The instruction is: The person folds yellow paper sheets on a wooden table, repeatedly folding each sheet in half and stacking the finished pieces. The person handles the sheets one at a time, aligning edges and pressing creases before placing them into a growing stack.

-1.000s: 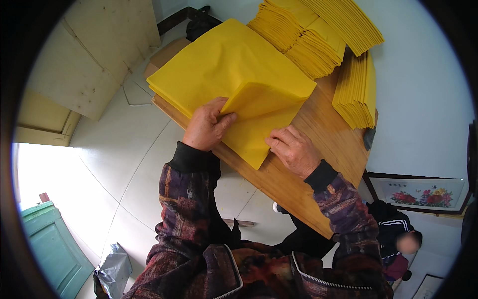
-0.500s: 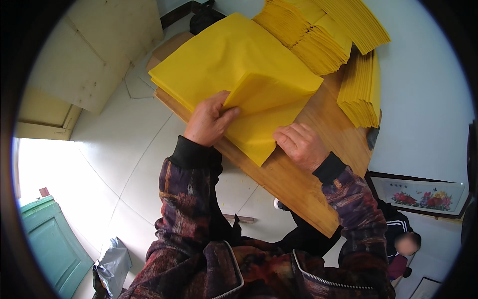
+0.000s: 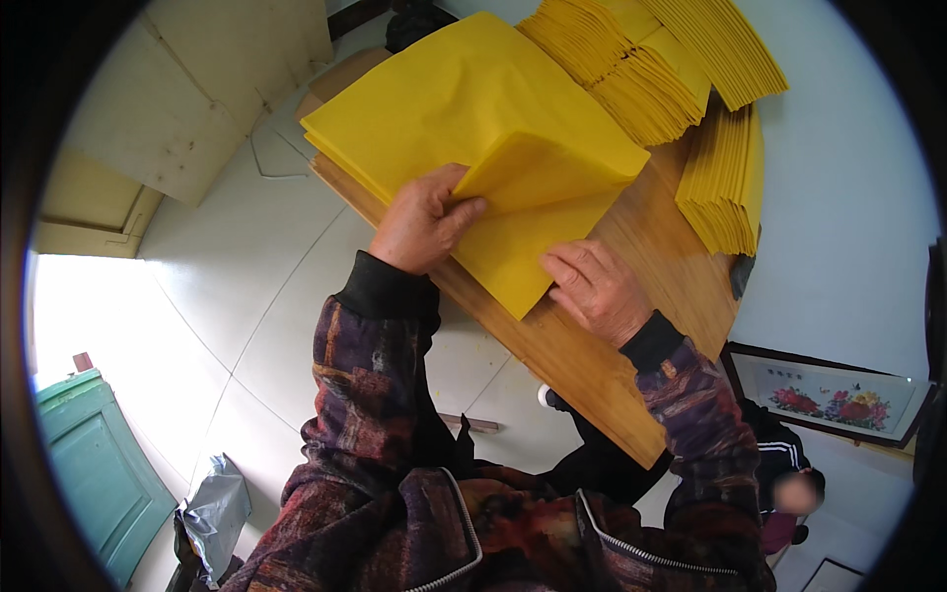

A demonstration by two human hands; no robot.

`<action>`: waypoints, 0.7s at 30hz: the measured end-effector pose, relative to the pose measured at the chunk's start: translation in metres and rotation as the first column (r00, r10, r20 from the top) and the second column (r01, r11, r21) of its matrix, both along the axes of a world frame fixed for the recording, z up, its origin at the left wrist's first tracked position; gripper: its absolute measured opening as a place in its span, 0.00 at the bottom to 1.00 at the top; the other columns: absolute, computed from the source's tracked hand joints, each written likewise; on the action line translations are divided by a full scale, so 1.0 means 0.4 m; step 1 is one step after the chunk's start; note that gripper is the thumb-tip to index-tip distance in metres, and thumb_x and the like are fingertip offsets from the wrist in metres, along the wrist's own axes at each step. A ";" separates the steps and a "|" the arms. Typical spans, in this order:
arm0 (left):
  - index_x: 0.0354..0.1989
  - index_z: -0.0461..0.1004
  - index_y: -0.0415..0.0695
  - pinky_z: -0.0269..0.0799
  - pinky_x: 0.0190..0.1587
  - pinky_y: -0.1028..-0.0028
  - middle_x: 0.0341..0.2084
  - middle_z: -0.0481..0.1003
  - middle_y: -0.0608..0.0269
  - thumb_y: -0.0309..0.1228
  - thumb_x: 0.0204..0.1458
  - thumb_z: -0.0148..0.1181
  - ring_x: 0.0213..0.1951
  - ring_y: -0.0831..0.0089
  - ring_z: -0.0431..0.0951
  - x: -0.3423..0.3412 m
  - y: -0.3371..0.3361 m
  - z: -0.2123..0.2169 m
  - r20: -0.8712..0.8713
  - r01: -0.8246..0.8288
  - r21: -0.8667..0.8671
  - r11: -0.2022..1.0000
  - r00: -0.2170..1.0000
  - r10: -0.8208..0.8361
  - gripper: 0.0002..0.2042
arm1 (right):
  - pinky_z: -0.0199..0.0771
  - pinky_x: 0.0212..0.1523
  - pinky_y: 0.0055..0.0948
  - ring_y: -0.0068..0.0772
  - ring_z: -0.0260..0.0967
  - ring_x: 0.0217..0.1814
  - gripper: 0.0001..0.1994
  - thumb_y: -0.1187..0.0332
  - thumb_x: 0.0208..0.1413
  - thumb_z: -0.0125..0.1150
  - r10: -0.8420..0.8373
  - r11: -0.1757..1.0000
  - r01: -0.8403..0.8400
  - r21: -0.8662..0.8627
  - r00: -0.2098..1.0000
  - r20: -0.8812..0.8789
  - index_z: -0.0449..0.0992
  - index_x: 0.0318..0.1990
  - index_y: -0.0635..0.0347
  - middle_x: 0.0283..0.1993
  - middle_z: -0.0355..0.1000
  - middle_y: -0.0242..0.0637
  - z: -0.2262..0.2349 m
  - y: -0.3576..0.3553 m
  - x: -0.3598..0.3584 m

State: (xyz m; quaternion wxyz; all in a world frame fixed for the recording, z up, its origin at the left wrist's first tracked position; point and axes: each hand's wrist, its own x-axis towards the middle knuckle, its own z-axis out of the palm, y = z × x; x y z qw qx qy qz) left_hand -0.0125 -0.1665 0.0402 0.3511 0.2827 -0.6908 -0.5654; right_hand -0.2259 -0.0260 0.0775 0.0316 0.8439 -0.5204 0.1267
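Large yellow sheets (image 3: 444,99) lie stacked at the corner of a wooden table, and the top layer is raised in a peaked fold. My left hand (image 3: 424,219) pinches the lifted edge of this layer between thumb and fingers. At the near right edge of the sheets is my right hand (image 3: 600,291), its fingers curled and their tips over the yellow edge. Its thumb sits just off that edge, and whether it grips the sheet is hidden.
The wooden table (image 3: 582,380) slants down to the right. At its back are piles of folded yellow pieces (image 3: 631,94) and another stack (image 3: 720,187) by the wall. A framed flower picture (image 3: 829,395) and a person (image 3: 784,464) are at right; a silver bag (image 3: 215,513) lies lower left.
The view has shifted slightly. My left hand still holds the lifted layer; my right thumb now shows a little apart from the curled fingers.
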 end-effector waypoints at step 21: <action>0.46 0.71 0.35 0.69 0.46 0.74 0.36 0.75 0.58 0.25 0.55 0.58 0.41 0.70 0.74 0.005 -0.004 0.002 0.091 0.037 -0.053 0.998 0.995 -0.032 0.12 | 0.64 0.31 0.25 0.26 0.64 0.30 0.05 0.77 0.49 0.61 -0.391 0.804 -0.063 0.591 0.693 0.606 0.70 0.29 0.64 0.27 0.67 0.33 -0.001 -0.079 -0.028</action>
